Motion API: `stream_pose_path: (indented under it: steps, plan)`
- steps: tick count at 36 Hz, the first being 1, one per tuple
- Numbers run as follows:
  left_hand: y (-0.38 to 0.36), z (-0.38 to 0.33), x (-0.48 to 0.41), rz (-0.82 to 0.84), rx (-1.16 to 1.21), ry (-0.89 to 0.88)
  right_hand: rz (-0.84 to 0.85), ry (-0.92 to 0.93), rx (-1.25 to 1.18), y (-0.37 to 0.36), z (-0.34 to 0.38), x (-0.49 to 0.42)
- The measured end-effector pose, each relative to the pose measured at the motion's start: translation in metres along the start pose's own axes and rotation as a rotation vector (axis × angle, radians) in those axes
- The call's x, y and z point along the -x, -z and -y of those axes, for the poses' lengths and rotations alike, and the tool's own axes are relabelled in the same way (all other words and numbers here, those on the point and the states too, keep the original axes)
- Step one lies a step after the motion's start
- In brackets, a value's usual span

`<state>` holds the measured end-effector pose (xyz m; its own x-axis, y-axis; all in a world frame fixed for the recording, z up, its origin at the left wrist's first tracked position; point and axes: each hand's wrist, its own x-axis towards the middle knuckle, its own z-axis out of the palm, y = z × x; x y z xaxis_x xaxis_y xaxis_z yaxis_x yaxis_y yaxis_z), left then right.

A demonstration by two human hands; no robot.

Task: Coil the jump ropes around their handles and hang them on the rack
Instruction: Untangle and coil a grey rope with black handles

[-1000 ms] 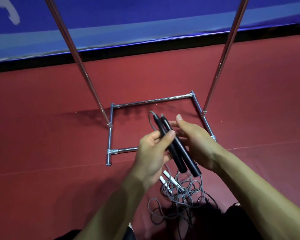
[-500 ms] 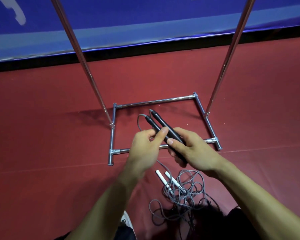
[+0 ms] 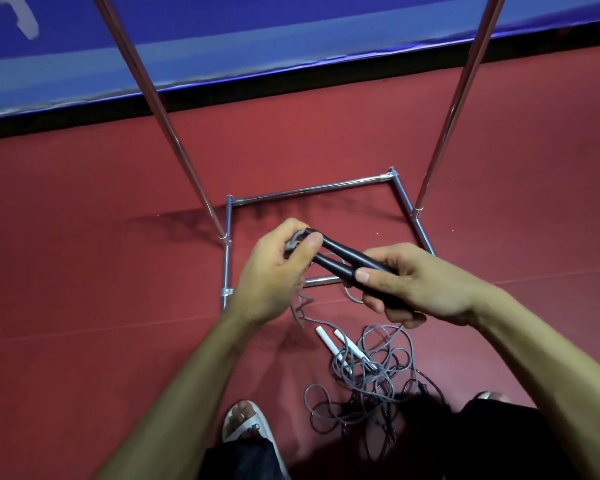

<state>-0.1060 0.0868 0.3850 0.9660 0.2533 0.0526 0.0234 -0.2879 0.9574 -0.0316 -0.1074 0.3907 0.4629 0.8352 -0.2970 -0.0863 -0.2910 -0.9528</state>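
A: Where is the pair of black handles (image 3: 340,261) found?

B: They are held side by side above the near bar of the rack (image 3: 312,190), lying aslant from far left to near right. Their near right ends are enclosed by the right grip (image 3: 426,285), whose fingers are curled round both, with the thumb laid on top.

A: And how is the left grip (image 3: 274,271) set?

B: It is clenched on the far left ends, which are pinched between thumb and fingers. A bend of grey cord (image 3: 293,242) is seen inside that grasp.

A: Where is the rest of the rope seen?

B: A strand is let down below the left grip to the red floor (image 3: 84,271). It is joined there to a tangled heap of grey rope (image 3: 371,375) lying near the person. Which loops belong to which rope cannot be told.

A: Is anything else found in the heap?

B: Two white handles (image 3: 340,344) are laid side by side at its far edge, on the floor.

A: And around that?

B: The rack's two chrome uprights (image 3: 160,116) are raised from its square base. A blue barrier (image 3: 257,36) is set along the far edge of the floor. A foot in a white sandal (image 3: 245,420) is placed at the near edge, left of the heap.
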Motion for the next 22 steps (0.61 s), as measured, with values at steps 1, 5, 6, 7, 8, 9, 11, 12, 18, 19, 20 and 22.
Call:
stream_pose_path:
  steps: [1,5,6,7,8,9,11,12,18,19,20,22]
  plan:
    - [-0.005,0.000,0.001,0.001,0.090,0.032,0.003,-0.005,0.000,0.000,0.000,0.000]
    - [-0.017,0.001,0.004,-0.017,0.267,0.133,0.030,-0.036,0.004,-0.005,0.000,-0.001]
    - [-0.019,0.002,0.004,-0.014,0.295,0.138,0.040,-0.046,0.006,-0.005,0.000,-0.001]
    - [-0.020,0.002,0.003,-0.013,0.311,0.136,0.049,-0.056,0.006,-0.005,0.000,0.000]
    - [-0.020,0.001,0.002,-0.019,0.325,0.136,0.057,-0.066,0.004,-0.005,0.001,0.000]
    - [-0.021,0.000,0.002,-0.029,0.337,0.138,0.063,-0.076,0.001,-0.004,0.001,0.001]
    - [-0.024,0.000,0.002,-0.052,0.356,0.140,0.069,-0.094,0.001,-0.004,0.001,0.001]
    - [-0.025,0.000,0.002,-0.065,0.357,0.136,0.067,-0.102,0.001,-0.004,0.002,0.001]
    - [-0.033,-0.003,0.001,-0.085,0.332,0.127,0.043,-0.138,0.046,-0.001,0.003,0.002]
    - [-0.032,-0.002,0.001,-0.077,0.298,0.122,0.036,-0.144,0.064,0.000,0.003,0.002]
    - [-0.032,0.000,0.000,-0.076,0.266,0.118,0.032,-0.149,0.078,0.001,0.004,0.002]
    - [-0.031,0.002,0.000,-0.079,0.237,0.116,0.030,-0.156,0.099,0.002,0.005,0.003]
